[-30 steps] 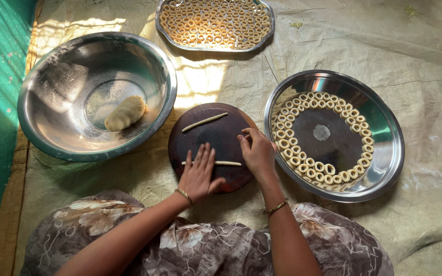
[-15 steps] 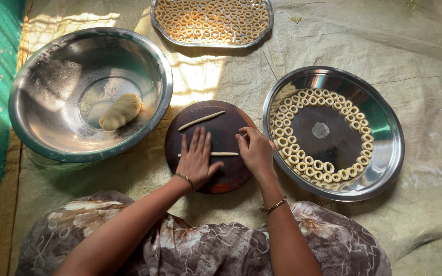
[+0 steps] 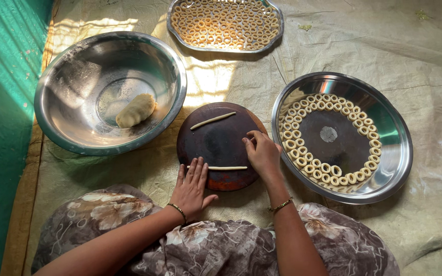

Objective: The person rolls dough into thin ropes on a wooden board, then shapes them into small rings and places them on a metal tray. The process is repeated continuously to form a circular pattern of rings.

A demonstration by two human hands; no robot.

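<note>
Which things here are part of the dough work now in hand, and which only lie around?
In use:
- left hand flat on the thin dough strip
- right hand on the round board
- second dough strip
- round tray with dough rings

Lying about:
- steel bowl with dough lump
- far tray full of rings
- ground cloth

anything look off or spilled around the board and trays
Nothing stands out. The dough strips lie on the round board, the rings sit neatly in both trays, and the dough lump is inside the bowl. No spills on the sheet.
</note>
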